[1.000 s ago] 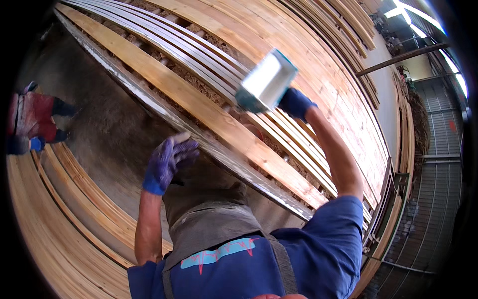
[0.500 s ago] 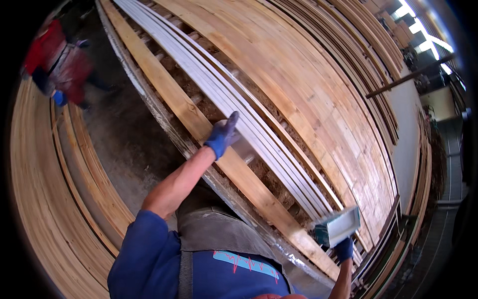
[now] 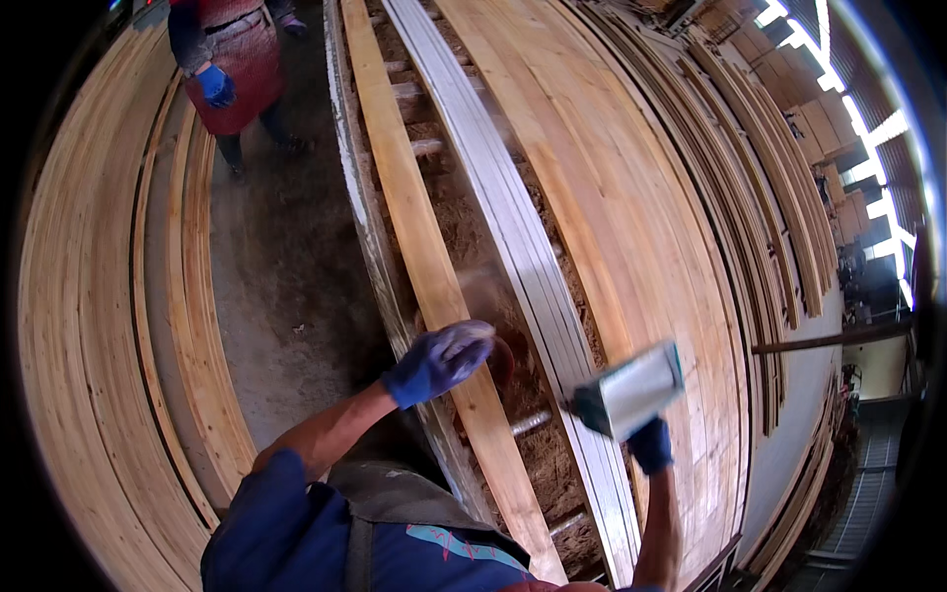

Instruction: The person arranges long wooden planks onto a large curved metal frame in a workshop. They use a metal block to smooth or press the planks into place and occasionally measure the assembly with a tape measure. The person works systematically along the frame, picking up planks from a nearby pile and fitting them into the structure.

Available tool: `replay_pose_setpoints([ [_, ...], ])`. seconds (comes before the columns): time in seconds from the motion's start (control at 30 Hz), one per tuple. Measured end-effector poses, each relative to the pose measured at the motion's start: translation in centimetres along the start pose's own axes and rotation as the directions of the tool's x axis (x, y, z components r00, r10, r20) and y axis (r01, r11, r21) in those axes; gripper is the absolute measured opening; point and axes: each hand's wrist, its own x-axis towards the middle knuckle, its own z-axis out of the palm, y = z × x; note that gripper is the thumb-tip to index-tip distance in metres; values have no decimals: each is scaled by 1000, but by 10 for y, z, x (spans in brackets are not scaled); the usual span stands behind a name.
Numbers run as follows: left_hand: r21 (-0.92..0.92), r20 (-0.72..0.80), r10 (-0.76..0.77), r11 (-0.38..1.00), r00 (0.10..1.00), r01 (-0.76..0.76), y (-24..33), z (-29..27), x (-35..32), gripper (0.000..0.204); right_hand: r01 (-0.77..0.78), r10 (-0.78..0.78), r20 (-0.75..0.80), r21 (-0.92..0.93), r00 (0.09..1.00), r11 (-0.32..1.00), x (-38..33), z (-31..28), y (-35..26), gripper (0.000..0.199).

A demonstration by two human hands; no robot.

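Observation:
My right hand (image 3: 651, 446), in a dark blue glove, is closed on a teal-sided, box-shaped tool (image 3: 631, 388) with a pale, wet-looking face. That tool sits over a bundle of long white-coated strips (image 3: 538, 266), its left edge at the strips. Over a bare wooden board (image 3: 424, 232) hovers my left hand (image 3: 441, 363) in a blue-purple glove. Motion smears its fingers, so its grip is unclear. Just beyond these fingers, a dark reddish rounded thing (image 3: 502, 363) shows in part.
Round crossbars (image 3: 533, 423) lie under the strips, above brown debris. Broad pale boards (image 3: 641, 247) lie to the right, with stacked planks (image 3: 760, 187) farther off. More boards (image 3: 84, 296) line the left side. A person in a red apron (image 3: 242, 69) stands at the far left.
My left hand has left the white strips and come nearer, over the bare board. The tool in my right hand has moved left and up. The view has turned, and the other person appears closer.

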Motion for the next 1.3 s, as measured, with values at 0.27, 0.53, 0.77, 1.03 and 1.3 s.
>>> replay_pose_setpoints([
  [0.27, 279, -224, 33, 960, 974, 32, -54, -81, 20, 41, 23, -43, 83, 228, 996, 973, 395, -27, -305, 41],
  [0.53, 259, -130, -16, 965, 991, 49, -67, -82, 17, 42, 249, -215, -133, 362, 967, 898, 635, -13, -499, 33],
  [0.77, 220, -95, -40, 974, 995, 60, -69, -88, 24, 40, 295, -294, -49, 298, 954, 908, 608, 6, -466, 40],
  [1.03, 374, -199, 134, 926, 971, -51, -71, -64, 9, 22, 20, -75, 177, 294, 981, 955, 337, -25, -293, 28],
  [1.3, 65, -96, -147, 986, 985, 153, -7, -75, -46, 37, 112, -125, 49, 221, 991, 969, -57, 1, -13, 27],
])
